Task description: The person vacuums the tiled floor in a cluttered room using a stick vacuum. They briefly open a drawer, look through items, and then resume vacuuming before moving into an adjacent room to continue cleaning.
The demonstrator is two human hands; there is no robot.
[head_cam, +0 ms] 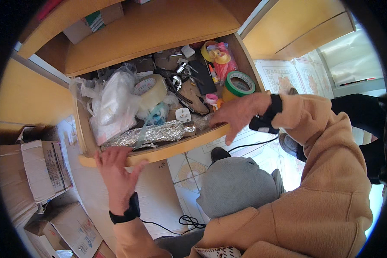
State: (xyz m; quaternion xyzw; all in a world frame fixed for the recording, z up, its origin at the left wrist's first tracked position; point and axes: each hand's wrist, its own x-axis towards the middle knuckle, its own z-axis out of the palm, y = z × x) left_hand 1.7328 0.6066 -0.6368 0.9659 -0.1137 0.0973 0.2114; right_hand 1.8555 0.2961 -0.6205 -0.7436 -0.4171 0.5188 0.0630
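A wooden drawer [183,143] stands pulled out before me, full of odds and ends. My left hand [121,172] is at the left of its front edge, fingers over the rim and thumb spread apart. Over the right front part reaches my right hand [240,113], thumb outside the front board, fingertips beside crumpled clear plastic [201,122]. Neither hand visibly holds anything. Between them lies a foil-wrapped bundle [154,133] along the front. Behind it are a white plug adapter [183,115], a roll of clear tape [151,90] and a roll of green tape [240,83].
White plastic bags [114,96] fill the drawer's left side. Black-handled pliers [177,85] and a glue bottle [213,73] lie farther back. Cardboard boxes [46,167] stand at the left. A black cable [192,222] trails near my grey-clad knee [238,187].
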